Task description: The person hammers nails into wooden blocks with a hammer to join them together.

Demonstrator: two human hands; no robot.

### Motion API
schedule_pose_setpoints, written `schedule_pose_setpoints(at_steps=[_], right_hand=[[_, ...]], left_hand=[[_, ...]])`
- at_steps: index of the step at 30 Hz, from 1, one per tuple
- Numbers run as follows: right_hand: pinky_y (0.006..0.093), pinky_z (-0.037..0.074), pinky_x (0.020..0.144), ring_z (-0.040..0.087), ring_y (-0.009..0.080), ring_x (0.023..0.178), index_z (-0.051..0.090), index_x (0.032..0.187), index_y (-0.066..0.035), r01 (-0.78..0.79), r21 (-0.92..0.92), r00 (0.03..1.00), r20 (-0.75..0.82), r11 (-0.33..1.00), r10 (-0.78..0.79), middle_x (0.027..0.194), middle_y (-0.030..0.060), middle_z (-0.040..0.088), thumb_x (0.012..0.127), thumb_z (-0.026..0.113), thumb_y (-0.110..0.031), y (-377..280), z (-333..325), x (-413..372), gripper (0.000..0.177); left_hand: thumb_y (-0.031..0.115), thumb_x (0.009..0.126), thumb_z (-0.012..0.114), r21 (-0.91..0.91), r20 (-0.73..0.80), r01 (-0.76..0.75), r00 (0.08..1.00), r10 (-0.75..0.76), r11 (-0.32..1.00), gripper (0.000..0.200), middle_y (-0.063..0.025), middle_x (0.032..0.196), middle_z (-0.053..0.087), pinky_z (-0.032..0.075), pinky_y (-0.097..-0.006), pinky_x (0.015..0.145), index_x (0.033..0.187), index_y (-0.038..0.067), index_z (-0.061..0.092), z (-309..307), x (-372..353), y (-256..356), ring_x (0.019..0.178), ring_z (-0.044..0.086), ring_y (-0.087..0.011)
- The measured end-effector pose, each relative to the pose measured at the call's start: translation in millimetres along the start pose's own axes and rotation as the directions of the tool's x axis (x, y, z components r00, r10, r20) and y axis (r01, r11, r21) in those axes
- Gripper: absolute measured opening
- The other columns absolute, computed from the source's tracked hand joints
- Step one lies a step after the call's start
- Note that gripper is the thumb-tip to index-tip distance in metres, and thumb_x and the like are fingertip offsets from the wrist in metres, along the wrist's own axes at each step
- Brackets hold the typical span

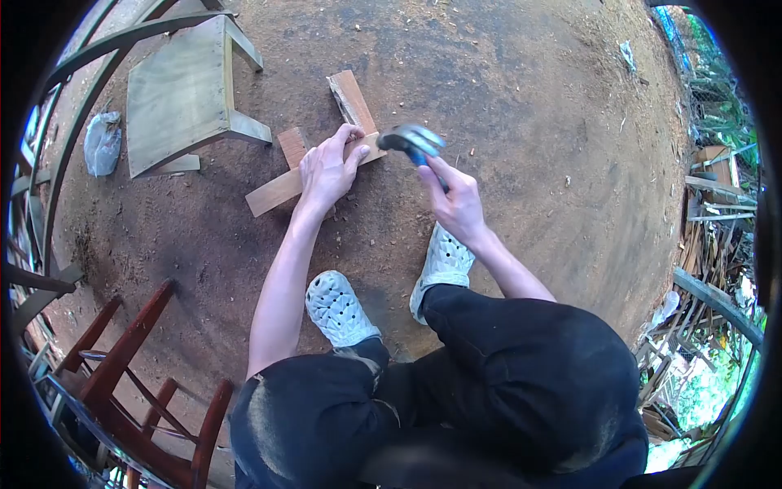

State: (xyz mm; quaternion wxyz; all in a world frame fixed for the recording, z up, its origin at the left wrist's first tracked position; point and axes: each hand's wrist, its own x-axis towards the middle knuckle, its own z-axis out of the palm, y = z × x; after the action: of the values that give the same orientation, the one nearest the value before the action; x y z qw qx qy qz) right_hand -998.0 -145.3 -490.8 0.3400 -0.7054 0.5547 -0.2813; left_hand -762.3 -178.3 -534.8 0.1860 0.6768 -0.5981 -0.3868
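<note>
A claw hammer (413, 143) is gripped by its blue handle in my right hand (458, 200), slightly blurred. Its head is at the right end of a light wooden slat (274, 193). My left hand (327, 173) is closed over that slat, thumb and fingers near the hammer's head. Whether a nail sits between those fingers is too small to tell. Under the slat lie two shorter reddish wood pieces, one block (351, 98) reaching out at the top and another piece (292, 145) partly covered by the slat and my left hand.
A small wooden stool (181, 90) stands at the upper left, beside a clear plastic bag (103, 144). Dark red chair legs (134, 342) rise at the lower left. My white clogs (342, 308) rest on bare dirt ground (562, 220). Scrap wood (717, 204) is piled at the right edge.
</note>
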Motion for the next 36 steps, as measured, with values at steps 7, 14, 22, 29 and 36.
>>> schedule_pose_setpoints(at_steps=[7, 14, 22, 29, 36], right_hand=[[0.0349, 0.044, 0.056, 0.052, 0.0173, 0.059, 0.066, 0.135, 0.0, 0.051, 0.1, 0.983, -0.18, 0.994, -0.033, 0.072, 0.0129, 0.058, 0.106, 0.064, -0.013, 7, 13, -7, 0.032], [0.0387, 0.051, 0.057, 0.067, 0.03, 0.062, 0.066, 0.136, -0.002, 0.181, -0.019, 0.954, -0.239, 0.983, -0.18, 0.086, 0.0183, 0.069, 0.104, 0.066, -0.015, -10, 8, -6, 0.035], [0.0401, 0.051, 0.055, 0.067, 0.0323, 0.061, 0.07, 0.131, -0.002, 0.136, -0.055, 0.949, -0.278, 0.989, -0.146, 0.083, 0.018, 0.068, 0.102, 0.067, -0.01, -10, 1, -9, 0.03], [0.0404, 0.051, 0.055, 0.066, 0.0287, 0.061, 0.066, 0.139, -0.005, 0.146, -0.234, 0.988, -0.018, 0.961, -0.154, 0.077, 0.0124, 0.061, 0.097, 0.069, -0.005, 2, -1, -10, 0.042], [0.0395, 0.053, 0.057, 0.067, 0.031, 0.063, 0.068, 0.134, -0.002, 0.246, -0.183, 0.958, -0.103, 0.952, -0.268, 0.085, 0.0167, 0.067, 0.093, 0.071, 0.001, 2, 11, -11, 0.041]], left_hand=[[0.038, 0.1, 0.069, 0.007, -0.01, -0.02, 1.0, 0.02, 1.0, 0.033, -0.0142, 0.117, 0.076, 0.054, -0.0481, 0.094, 0.127, 0.021, 0.065, 2, -2, -2, 0.113, 0.072, -0.0372], [0.038, 0.1, 0.07, -0.014, -0.027, -0.051, 0.998, 0.051, 0.999, 0.032, -0.0135, 0.115, 0.077, 0.055, -0.0478, 0.091, 0.127, 0.02, 0.065, 4, -3, -5, 0.111, 0.073, -0.0363], [0.035, 0.1, 0.069, -0.015, -0.003, -0.018, 1.0, 0.018, 1.0, 0.03, -0.0132, 0.113, 0.077, 0.055, -0.0469, 0.091, 0.126, 0.019, 0.066, 4, -5, -5, 0.111, 0.073, -0.035], [0.037, 0.1, 0.069, 0.003, -0.002, -0.006, 1.0, 0.006, 1.0, 0.03, -0.0138, 0.115, 0.077, 0.054, -0.0465, 0.092, 0.125, 0.02, 0.066, 1, -1, 1, 0.112, 0.073, -0.0349], [0.035, 0.1, 0.07, -0.001, -0.043, -0.04, 0.998, 0.04, 0.999, 0.028, -0.0127, 0.113, 0.077, 0.055, -0.0463, 0.089, 0.123, 0.019, 0.067, 6, -1, -1, 0.107, 0.074, -0.0349]])
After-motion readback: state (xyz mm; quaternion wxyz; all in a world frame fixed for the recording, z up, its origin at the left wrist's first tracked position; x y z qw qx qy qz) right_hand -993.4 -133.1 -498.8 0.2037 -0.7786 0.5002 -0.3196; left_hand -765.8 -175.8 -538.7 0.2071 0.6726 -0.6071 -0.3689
